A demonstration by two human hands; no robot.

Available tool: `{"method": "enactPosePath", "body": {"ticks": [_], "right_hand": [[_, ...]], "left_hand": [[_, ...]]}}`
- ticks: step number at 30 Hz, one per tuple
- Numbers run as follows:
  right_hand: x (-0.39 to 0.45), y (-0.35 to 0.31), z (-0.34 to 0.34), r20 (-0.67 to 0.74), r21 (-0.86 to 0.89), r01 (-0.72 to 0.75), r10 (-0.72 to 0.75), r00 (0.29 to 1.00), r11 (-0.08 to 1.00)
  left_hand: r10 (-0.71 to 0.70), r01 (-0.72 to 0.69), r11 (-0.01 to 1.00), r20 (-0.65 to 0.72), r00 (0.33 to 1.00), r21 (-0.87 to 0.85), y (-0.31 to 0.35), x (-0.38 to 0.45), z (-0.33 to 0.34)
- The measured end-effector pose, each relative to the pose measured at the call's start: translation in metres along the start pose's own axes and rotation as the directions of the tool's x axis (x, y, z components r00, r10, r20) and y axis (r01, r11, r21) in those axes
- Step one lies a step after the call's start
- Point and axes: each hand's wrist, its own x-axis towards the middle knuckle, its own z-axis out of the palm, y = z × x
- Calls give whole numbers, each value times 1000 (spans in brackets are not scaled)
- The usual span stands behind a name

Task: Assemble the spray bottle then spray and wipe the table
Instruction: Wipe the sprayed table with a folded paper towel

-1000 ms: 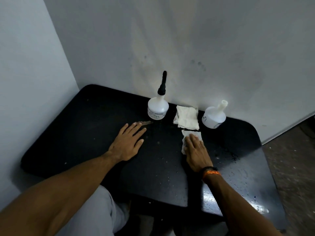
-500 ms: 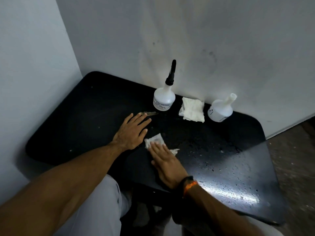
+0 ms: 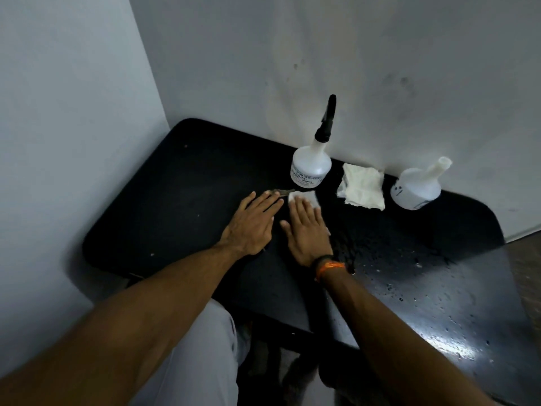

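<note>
From the head view, the right hand (image 3: 307, 230) lies flat with straight fingers, pressing a small white cloth (image 3: 392, 197) on the black table (image 3: 175, 171) near the back edge. The left hand (image 3: 251, 224) rests flat and holds nothing. The wiping hand could bump the spray bottle (image 3: 311, 168) just behind it and tip it. That bottle is white with a tall black nozzle, upright at the back edge. Wet drops (image 3: 424, 288) shine toward the right side.
</note>
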Motion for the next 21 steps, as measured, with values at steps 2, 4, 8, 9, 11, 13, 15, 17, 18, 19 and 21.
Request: {"method": "enactPosePath", "body": {"ticks": [2, 4, 8, 9, 11, 13, 15, 17, 18, 19, 21], "right_hand": [[-27, -17, 5, 18, -20, 99, -99, 995, 995], [-67, -32, 12, 7, -9, 176, -176, 984, 984], [-148, -39, 28, -6, 13, 246, -246, 969, 969], [-159, -34, 29, -1, -1, 232, -232, 973, 973], [-162, -16, 24, 10, -47, 158, -158, 987, 986], [-145, 4, 16, 6, -88, 33, -33, 999, 996], [-115, 24, 8, -4, -69, -105, 105, 994, 992], [-81, 33, 4, -17, -19, -207, 206, 978, 978], [-64, 33, 2, -24, -7, -241, 241, 970, 970], [-50, 28, 1, -24, 0, -262, 262, 965, 965], [-34, 9, 3, -8, -1, -240, 240, 971, 971]], "left_hand": [[13, -13, 1000, 16, 1000, -4, 0, 0, -2], [15, -14, 1000, 16, 1000, -8, 0, -1, -3], [-3, 3, 1000, 14, 1000, -3, 1, 0, -4], [-5, 5, 1000, 18, 1000, 5, 2, -1, -3], [-6, 5, 1000, 21, 1000, 27, 3, -1, -2], [-3, 1, 999, 36, 999, 54, 4, -1, -1], [-7, 4, 997, 42, 999, 71, 5, -1, 0], [-15, 12, 997, 44, 999, 70, 5, 0, 0], [-18, 15, 997, 41, 999, 74, 5, 0, 0], [-18, 15, 997, 40, 999, 78, 5, 0, 0], [-19, 15, 997, 48, 999, 81, 4, 0, 0]]}}
